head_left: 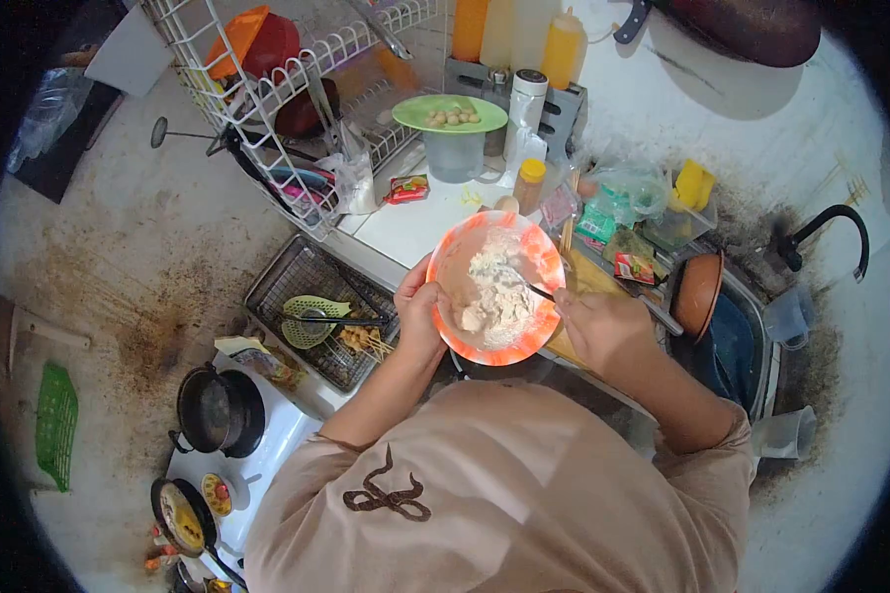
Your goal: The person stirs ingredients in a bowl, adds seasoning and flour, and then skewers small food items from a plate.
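An orange-and-white bowl (536, 338) is held up in front of my body, tilted a little toward the camera. Pale, lumpy flour mixture (504, 296) lies inside it. My left hand (421, 308) grips the bowl's left rim, thumb on the inner side. In my right hand (601, 324) is the dark handle of a spoon (538, 289), closed in the fingers at the bowl's right edge. The spoon's metal head is partly buried in the mixture, so its exact shape is hidden.
Behind the bowl, a green plate (420, 111) of small round balls rests on a clear container. A white wire rack (267, 109) stands back left. Left are a fryer-like tray (277, 287) and a stove (267, 405) with pans; right is a sink (761, 366).
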A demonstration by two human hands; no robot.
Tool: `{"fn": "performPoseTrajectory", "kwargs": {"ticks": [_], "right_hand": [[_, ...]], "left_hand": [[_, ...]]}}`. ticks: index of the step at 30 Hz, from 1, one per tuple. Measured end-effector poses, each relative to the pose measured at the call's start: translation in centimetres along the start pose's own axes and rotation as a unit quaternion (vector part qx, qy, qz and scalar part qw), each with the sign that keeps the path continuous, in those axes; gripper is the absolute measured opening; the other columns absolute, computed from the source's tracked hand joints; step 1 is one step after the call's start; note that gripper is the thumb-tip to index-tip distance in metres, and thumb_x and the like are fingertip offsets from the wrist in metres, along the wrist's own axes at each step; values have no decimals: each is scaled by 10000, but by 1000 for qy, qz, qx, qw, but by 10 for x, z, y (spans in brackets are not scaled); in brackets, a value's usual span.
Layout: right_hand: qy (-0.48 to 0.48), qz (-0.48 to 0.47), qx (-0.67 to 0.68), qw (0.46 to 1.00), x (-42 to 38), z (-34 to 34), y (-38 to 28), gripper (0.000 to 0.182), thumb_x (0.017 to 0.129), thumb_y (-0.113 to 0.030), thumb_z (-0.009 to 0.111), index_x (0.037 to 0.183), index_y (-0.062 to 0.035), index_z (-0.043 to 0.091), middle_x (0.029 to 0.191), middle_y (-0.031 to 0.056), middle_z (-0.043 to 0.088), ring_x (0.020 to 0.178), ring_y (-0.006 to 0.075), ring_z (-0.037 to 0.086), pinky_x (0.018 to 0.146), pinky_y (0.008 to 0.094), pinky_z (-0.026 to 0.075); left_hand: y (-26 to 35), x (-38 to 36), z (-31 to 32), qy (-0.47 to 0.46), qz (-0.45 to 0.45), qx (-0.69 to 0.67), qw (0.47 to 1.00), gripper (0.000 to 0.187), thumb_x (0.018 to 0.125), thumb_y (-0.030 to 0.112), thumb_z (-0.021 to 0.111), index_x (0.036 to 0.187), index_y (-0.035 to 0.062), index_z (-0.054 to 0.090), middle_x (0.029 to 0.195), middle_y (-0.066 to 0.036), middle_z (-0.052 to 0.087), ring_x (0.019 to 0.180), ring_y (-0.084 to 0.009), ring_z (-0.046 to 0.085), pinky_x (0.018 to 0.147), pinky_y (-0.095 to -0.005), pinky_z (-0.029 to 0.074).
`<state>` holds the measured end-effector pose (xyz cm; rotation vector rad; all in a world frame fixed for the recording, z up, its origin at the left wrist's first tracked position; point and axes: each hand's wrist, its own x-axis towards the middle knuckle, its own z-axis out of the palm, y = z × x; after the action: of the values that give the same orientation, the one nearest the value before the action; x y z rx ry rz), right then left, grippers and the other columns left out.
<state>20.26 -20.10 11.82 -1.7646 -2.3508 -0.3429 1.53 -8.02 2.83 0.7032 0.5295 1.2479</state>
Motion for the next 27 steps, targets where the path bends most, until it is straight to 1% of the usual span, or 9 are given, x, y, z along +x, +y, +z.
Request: {"fn": "performPoseTrajectory", "kwargs": {"ticks": [1, 4, 6, 10, 12, 16, 22, 25, 27], "right_hand": [[-21, -2, -7, 1000, 0, 4, 2, 311, 727, -173, 551, 1022, -72, 561, 628, 57, 529, 515, 205, 550, 428, 327, 410], [29, 12, 5, 999, 1, 5, 1, 169, 799, -134, 505, 938, -59, 565, 604, 80, 526, 527, 236, 542, 432, 341, 414], [-11, 8, -36, 999, 5, 14, 7, 200, 797, -129, 492, 972, -50, 546, 615, 81, 530, 546, 236, 551, 440, 344, 421], [-71, -1, -85, 994, 9, 30, 20, 312, 761, -79, 463, 1069, -33, 487, 697, 85, 550, 619, 226, 581, 462, 334, 452], [-97, 10, -72, 993, 7, 33, 16, 270, 760, -77, 464, 1019, -1, 482, 690, 99, 555, 619, 235, 588, 470, 348, 459], [-193, 43, -22, 980, 4, 37, 3, 220, 751, -63, 458, 945, 42, 460, 663, 149, 568, 606, 281, 591, 490, 385, 461], [-167, 86, 185, 965, -8, 69, 0, 108, 722, -42, 464, 716, 48, 525, 632, 231, 552, 614, 363, 564, 519, 402, 444], [-108, 86, 352, 926, -15, 86, -5, 143, 739, -43, 456, 638, 16, 540, 537, 180, 513, 489, 303, 533, 467, 382, 417], [-152, 126, 456, 868, -14, 96, -7, 142, 754, -51, 458, 663, 7, 550, 500, 131, 456, 438, 242, 478, 443, 366, 392]], "left_hand": [[0, -1, 0, 0, 1, -1, 1000, 583, 521, -6, 387, 1094, -99, 442, 1030, -191, 530, 924, -271, 548, 828, -351, 449], [1, -1, 3, -5, 2, -10, 1000, 568, 535, -22, 386, 1094, -96, 453, 1034, -184, 535, 921, -254, 549, 822, -328, 443], [4, -4, 6, -13, -6, -20, 1000, 532, 561, -54, 387, 1083, -88, 483, 1020, -164, 553, 911, -217, 553, 796, -283, 443], [7, -7, 11, -20, -9, 15, 1000, 534, 560, -59, 391, 1085, -69, 491, 1005, -148, 556, 883, -200, 553, 774, -269, 444], [5, -6, 10, -28, -6, 29, 999, 531, 556, -62, 398, 1078, -65, 495, 999, -141, 556, 883, -196, 550, 760, -264, 445], [7, -9, 15, 20, 20, 21, 999, 487, 551, -63, 414, 1028, -60, 510, 977, -124, 551, 872, -191, 544, 732, -253, 443], [-12, -3, -4, 61, 48, 61, 995, 446, 548, -68, 430, 985, -50, 514, 941, -103, 543, 830, -170, 536, 694, -239, 439], [-9, -6, -2, 74, 43, 85, 993, 440, 552, -75, 427, 982, -49, 513, 925, -96, 543, 822, -164, 535, 689, -242, 439], [-9, -9, -1, 82, 40, 86, 992, 431, 559, -78, 422, 979, -49, 514, 916, -92, 543, 819, -161, 536, 689, -244, 438]]}}
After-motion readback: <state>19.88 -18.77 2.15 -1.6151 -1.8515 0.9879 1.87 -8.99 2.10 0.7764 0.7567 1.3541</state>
